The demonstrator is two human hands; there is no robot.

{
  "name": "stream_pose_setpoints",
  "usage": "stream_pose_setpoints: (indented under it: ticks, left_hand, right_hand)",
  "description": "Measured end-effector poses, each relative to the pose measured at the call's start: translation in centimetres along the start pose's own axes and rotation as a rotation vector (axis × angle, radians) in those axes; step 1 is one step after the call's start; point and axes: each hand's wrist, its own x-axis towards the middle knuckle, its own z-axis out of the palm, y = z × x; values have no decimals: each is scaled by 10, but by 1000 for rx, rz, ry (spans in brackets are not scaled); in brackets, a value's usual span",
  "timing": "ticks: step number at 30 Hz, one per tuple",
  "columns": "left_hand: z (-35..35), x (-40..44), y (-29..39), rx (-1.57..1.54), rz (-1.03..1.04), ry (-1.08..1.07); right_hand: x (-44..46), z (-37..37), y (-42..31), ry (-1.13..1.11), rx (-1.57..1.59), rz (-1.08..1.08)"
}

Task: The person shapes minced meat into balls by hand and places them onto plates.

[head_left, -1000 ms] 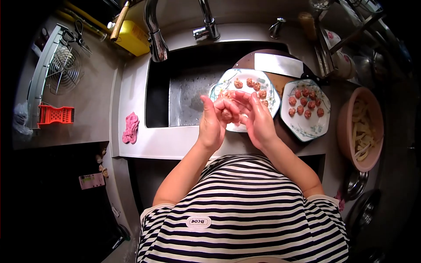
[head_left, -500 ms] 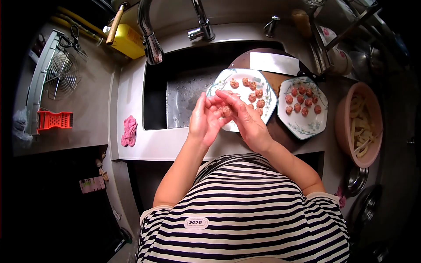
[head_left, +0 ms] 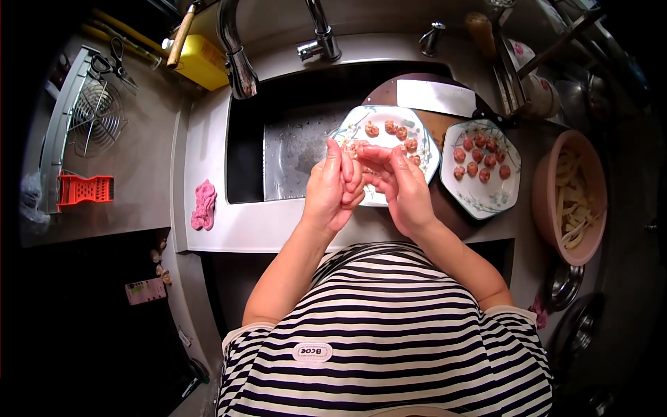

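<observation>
My left hand is closed, its fingers curled in beside the raised thumb. The meatball that showed between my palms half a second ago is now hidden by the fingers. Facing it, my right hand is cupped, with its fingers bent toward the left hand and nothing visible in them. Both hands are over the near edge of a white patterned plate, which bears several raw meatballs. To the right, a second patterned plate carries several more meatballs.
Behind the plates a cleaver lies on a round board across the sink. On the right stands a pink basin of pale strips. A pink cloth and an orange grater lie left, and a faucet overhangs the sink.
The left fingers have curled shut, and the meatball has gone out of sight. My right hand has turned, its fingers bending inward. The plates have stayed in place.
</observation>
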Motion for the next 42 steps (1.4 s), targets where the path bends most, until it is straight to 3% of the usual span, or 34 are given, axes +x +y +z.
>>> stream_pose_setpoints:
  ticks: [2, 4, 5, 12, 13, 16, 19, 22, 25, 26, 28, 31, 32, 34, 38, 39, 42]
  left_hand:
    - [9, 0, -2, 207, 155, 14]
    - [25, -2, -6, 444, 327, 10]
    - [19, -6, -1, 560, 254, -85]
    - [16, 1, 12, 349, 521, 123]
    - [10, 4, 11, 274, 495, 148]
    - [1, 2, 10, 162, 358, 159]
    - [-4, 4, 2, 78, 276, 197]
    - [-14, 5, -8, -21, 91, 144]
    - [-12, 4, -16, -112, -154, 135]
    - [0, 1, -14, -83, -216, 208]
    - [27, -3, -9, -160, -217, 334]
    - [-9, 2, -12, -320, -300, -133]
    - [-8, 2, -10, -251, -265, -77]
    - [3, -1, -3, -112, -195, 34]
    - [15, -1, 1, -71, -66, 120]
    - [-4, 2, -1, -67, -43, -112]
    - [21, -1, -8, 369, 258, 3]
  right_hand:
    - [1, 2, 6, 86, 171, 140]
    - [3, 0, 9, 22, 298, 290]
    - [3, 3, 6, 31, 340, 304]
    - [9, -13, 13, -29, 303, 361]
    - [8, -1, 5, 93, 311, 383]
    - [6, -9, -1, -112, 430, 395]
    - [5, -4, -7, -86, 423, 369]
    - [9, -12, -3, -196, 351, 197]
    - [1, 5, -4, -177, -377, -296]
    - [1, 3, -17, -343, -630, -380]
    - [-3, 7, -20, -332, -663, -421]
    - [0, 5, -21, -223, -378, -321]
    - [2, 4, -24, -254, -195, -227]
    - [4, 1, -25, -158, -248, -300]
    - [6, -1, -12, 39, -77, -165]
    - [5, -2, -10, 73, -48, -45]
    - [7, -3, 5, 53, 294, 192]
